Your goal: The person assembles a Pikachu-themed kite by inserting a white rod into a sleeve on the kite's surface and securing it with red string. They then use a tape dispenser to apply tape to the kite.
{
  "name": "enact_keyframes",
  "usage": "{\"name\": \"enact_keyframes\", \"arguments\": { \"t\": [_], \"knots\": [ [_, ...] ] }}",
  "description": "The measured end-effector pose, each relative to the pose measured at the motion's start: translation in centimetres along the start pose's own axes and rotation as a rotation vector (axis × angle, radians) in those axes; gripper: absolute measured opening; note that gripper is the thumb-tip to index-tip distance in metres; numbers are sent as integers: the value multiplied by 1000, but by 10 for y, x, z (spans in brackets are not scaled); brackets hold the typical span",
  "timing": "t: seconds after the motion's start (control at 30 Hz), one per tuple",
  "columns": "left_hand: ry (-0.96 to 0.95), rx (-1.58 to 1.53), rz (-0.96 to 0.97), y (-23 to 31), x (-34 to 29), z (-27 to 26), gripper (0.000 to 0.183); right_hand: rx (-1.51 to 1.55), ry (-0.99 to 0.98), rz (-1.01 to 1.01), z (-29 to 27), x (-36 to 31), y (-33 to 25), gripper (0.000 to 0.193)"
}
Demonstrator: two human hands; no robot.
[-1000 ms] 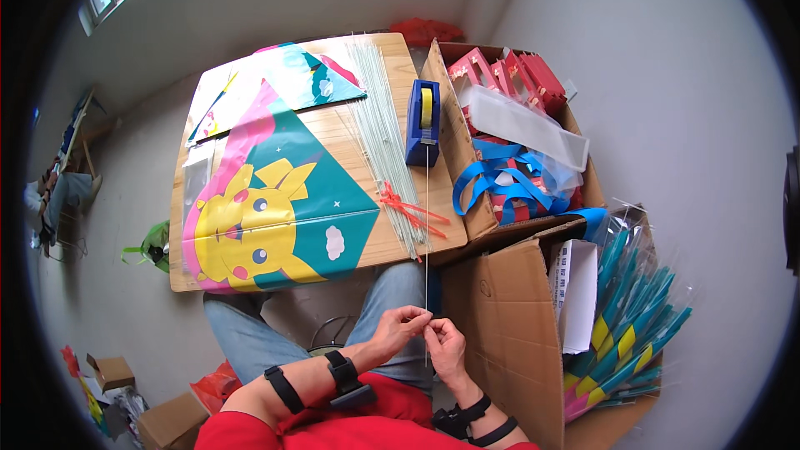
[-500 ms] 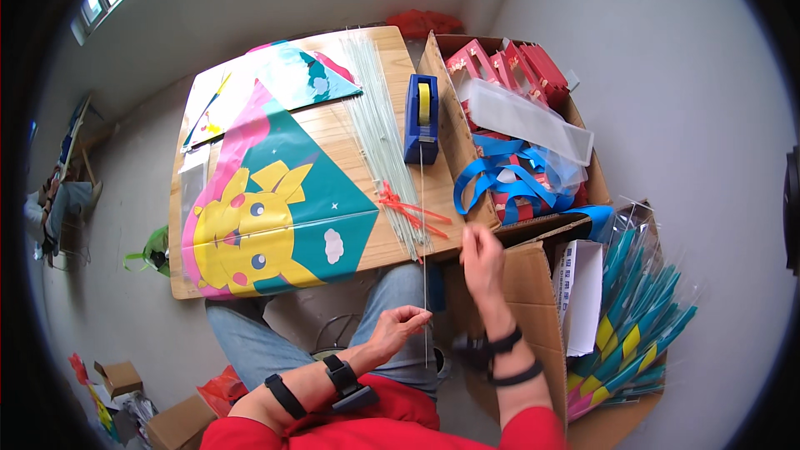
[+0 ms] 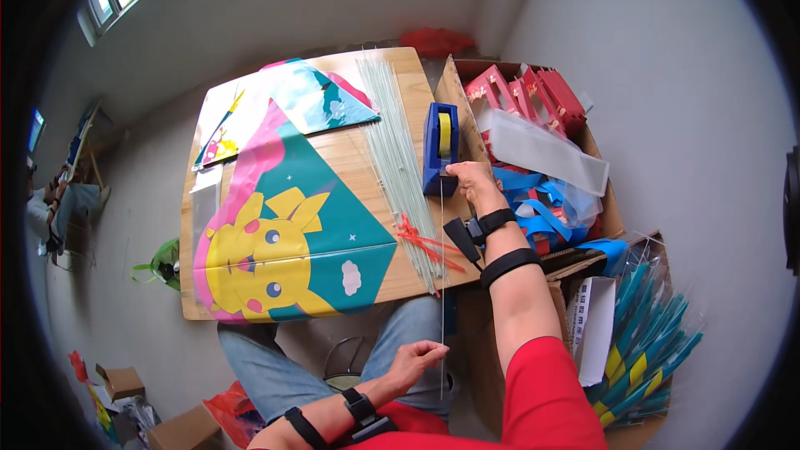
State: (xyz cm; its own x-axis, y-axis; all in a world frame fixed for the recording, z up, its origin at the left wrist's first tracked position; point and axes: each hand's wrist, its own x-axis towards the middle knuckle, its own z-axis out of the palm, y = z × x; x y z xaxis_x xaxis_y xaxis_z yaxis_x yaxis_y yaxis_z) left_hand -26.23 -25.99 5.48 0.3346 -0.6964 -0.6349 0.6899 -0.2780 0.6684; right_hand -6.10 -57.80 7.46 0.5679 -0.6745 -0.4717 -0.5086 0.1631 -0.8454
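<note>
My left hand is closed in a pinch on a thin pale rod above my lap. This rod stands nearly in line with a blue tape dispenser, its upper end reaching the dispenser's front. At that front edge my right hand has its fingertips closed on the end of the yellow-looking tape roll; the tape end is mostly hidden by the fingers. Left of the dispenser lies a bundle of similar rods, tied with red ribbon. A kite sheet with a yellow cartoon face covers the table's near left.
More printed sheets lie at the back of the wooden table. On the right, a cardboard box holds red boxes and blue ribbon. Nearer stands another carton with wrapped teal kites and a white box. A person sits at far left.
My right hand has moved forward from beside the table's near right corner to the front of the tape dispenser. My left hand keeps its pinch on the rod. The view has shifted slightly.
</note>
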Motion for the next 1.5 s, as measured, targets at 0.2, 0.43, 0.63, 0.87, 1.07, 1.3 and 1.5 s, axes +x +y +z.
{"name": "enact_keyframes", "arguments": {
  "t": [0.2,0.43,0.63,0.87,1.07,1.3,1.5],
  "knots": [
    [-2,-52,-9,-4,-1,-1,18,292,-109,169,-9,-16,-17,13],
    [-48,-55,21,-3,2,4,18,203,-109,138,-14,-40,5,17],
    [-28,-83,6,-2,0,2,17,241,-82,152,-21,-83,23,8],
    [-73,-47,34,4,1,10,17,467,-213,238,-55,-169,40,11],
    [-89,-38,77,7,5,15,15,563,-338,191,-94,-327,117,10],
    [-111,-1,70,16,5,33,15,744,-168,365,-97,-456,190,9],
    [-34,16,46,12,6,29,13,662,-171,351,-97,-444,195,7]
  ]
}}
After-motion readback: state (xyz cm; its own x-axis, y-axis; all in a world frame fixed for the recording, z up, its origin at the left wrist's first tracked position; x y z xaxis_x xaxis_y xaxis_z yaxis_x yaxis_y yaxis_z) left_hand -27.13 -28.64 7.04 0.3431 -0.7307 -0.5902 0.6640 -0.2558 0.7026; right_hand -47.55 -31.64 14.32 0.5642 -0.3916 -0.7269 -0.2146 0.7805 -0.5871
